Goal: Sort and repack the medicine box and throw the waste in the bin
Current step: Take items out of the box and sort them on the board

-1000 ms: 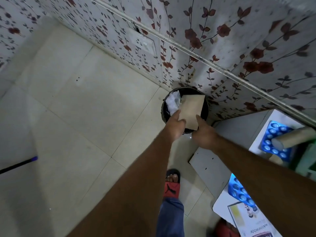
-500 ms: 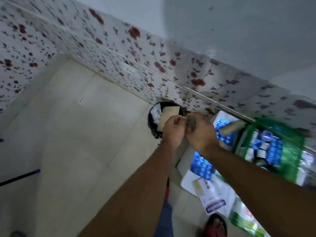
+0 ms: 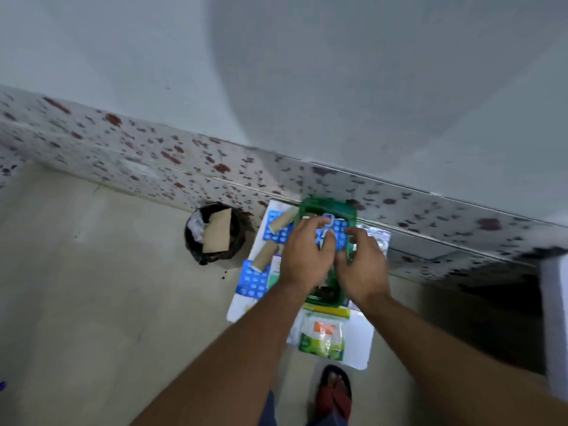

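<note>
**Hands over the green box, bin loaded beside it**

Hands first: my left hand (image 3: 302, 256) and right hand (image 3: 362, 265) hang side by side over the green box (image 3: 325, 210), which sits on a white sheet (image 3: 359, 342) against the tiled wall (image 3: 153, 161). Fingers are curled down among the blue blister packs (image 3: 336, 230) in the box. Whether either hand has actually closed on a pack, I can't tell; the picture is smeared and my knuckles hide the fingertips.

Left of the box, more blue packs (image 3: 253, 281) lie on the sheet with two cardboard tubes (image 3: 264, 255) on top of them. Nearer my foot (image 3: 333, 392) sits a green and orange packet (image 3: 322, 336), just below the box. The bin (image 3: 212, 235) stands on the floor to the left, close to the sheet, with a brown card (image 3: 216, 230) and white paper sticking up out of it.

So waste is in; sorting looks like the step in hand, I'd say.

Risks from here. The packs are slick and stacked, so a pinch on one edge could drag its neighbours out and scatter them. The tubes are round and perched loosely; a brush from my left wrist could roll them off towards the bin. The box itself is light plastic, and pressing on one side may tip it. That card stands proud of the bin, so anything dropped on it could slide onto the floor.
</note>
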